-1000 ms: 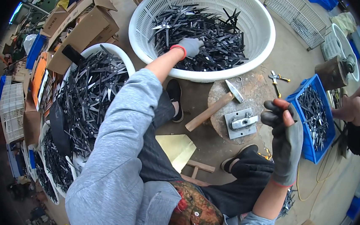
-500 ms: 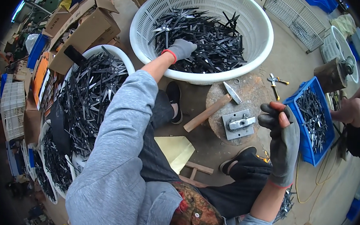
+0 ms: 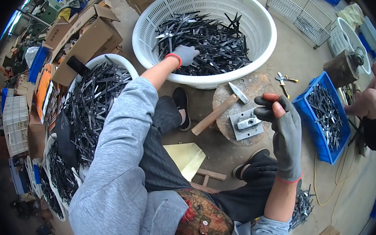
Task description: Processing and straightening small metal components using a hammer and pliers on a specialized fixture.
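My left hand [image 3: 186, 55], in a grey glove with a red cuff, reaches over a heap of black scissor blades [image 3: 215, 47] in a large white basket [image 3: 264, 39]. Its fingertips are lost against the dark pieces, so a grip cannot be made out. My right hand [image 3: 286, 134] is raised in the air beside a round block [image 3: 261, 82]. Its glove leaves the thumb and a fingertip bare; the fingers are loosely bent, with nothing visible between them. On the block are a hammer [image 3: 217, 113] with a wooden handle and a metal plate fixture [image 3: 246, 123].
Pliers [image 3: 283, 83] lie beyond the block. A blue crate [image 3: 301, 104] of dark blades stands on the right, near another person's legs [image 3: 370, 103]. At left are another filled white basket [image 3: 132, 66] and cardboard boxes [image 3: 88, 41]. Loose blades [image 3: 303, 208] lie by my right arm.
The whole view has shifted slightly. My right hand has moved left, closer to the metal fixture. My left hand stays at the heap in the basket.
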`<state>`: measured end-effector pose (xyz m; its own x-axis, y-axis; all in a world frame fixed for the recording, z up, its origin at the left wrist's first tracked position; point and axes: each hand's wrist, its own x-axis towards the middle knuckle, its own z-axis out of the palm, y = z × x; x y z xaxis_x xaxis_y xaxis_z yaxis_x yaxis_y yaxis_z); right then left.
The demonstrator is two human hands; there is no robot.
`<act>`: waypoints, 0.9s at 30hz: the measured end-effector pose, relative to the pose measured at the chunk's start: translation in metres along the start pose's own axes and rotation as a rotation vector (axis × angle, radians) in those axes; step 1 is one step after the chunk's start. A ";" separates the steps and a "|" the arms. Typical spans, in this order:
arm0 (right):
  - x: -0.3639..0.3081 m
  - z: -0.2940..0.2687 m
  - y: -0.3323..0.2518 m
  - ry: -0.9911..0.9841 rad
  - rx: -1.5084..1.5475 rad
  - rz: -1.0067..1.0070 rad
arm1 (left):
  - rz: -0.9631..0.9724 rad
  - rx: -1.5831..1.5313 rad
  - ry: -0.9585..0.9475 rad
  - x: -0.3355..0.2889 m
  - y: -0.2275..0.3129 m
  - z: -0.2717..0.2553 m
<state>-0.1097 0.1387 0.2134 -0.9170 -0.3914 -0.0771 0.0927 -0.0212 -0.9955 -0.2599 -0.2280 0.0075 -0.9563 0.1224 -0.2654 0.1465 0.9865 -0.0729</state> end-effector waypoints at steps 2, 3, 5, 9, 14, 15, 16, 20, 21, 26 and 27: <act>0.003 0.002 0.000 -0.012 0.010 0.013 | 0.068 -0.014 -0.013 0.020 0.017 0.017; 0.005 0.002 0.000 -0.015 0.010 0.019 | 0.049 0.048 -0.034 0.030 0.023 0.025; 0.008 0.000 0.000 -0.022 0.021 0.052 | 0.076 0.140 -0.052 0.049 0.028 0.039; 0.012 -0.003 0.000 -0.034 0.043 0.078 | 0.118 0.313 -0.054 0.071 0.027 0.052; 0.013 0.000 -0.001 -0.064 0.025 0.075 | 0.253 0.292 0.028 0.058 0.023 0.037; 0.013 0.001 -0.002 -0.072 0.025 0.076 | 0.303 0.328 -0.004 0.052 0.023 0.028; 0.013 0.002 -0.002 -0.079 0.024 0.078 | 0.336 0.377 -0.019 0.045 0.025 0.018; 0.015 0.002 0.000 -0.100 0.031 0.060 | 0.335 -0.080 0.462 0.018 0.039 -0.033; 0.016 0.001 0.003 -0.073 0.038 0.029 | 0.287 -0.246 0.602 0.011 0.043 -0.049; 0.026 -0.009 0.023 0.070 0.248 0.153 | 0.463 -0.569 0.902 -0.060 0.062 -0.136; 0.029 -0.009 0.028 0.112 0.406 0.216 | 0.609 -0.420 1.054 -0.079 0.070 -0.152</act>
<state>-0.1371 0.1350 0.1832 -0.8940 -0.3257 -0.3078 0.4100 -0.3170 -0.8553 -0.2122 -0.1527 0.1693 -0.5290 0.3992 0.7489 0.7210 0.6768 0.1486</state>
